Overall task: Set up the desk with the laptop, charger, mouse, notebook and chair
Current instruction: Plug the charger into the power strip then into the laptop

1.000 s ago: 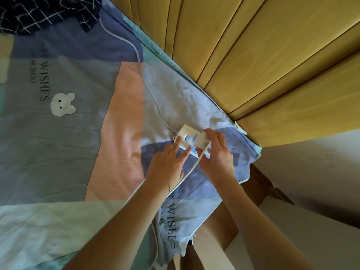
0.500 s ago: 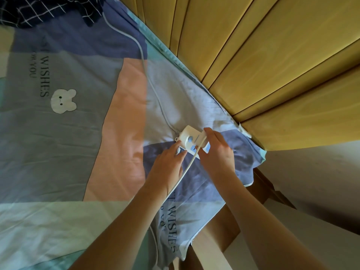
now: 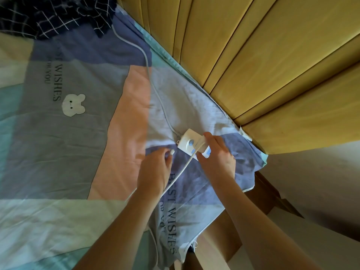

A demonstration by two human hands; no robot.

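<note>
Left hand [image 3: 155, 168] has drawn away from the strip [image 3: 191, 144], pinching a plug [image 3: 172, 152].
Right hand [image 3: 216, 155] grips the strip and charger [image 3: 204, 152] on the bed [image 3: 81, 133]; cable [image 3: 176, 178] trails between the hands.

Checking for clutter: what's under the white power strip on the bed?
The power strip lies on the bedsheet. The right hand covers its near end, hiding what's beneath there.

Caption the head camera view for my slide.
Right hand holds a white power strip on the bedsheet; left hand pinches a cable plug.
</note>
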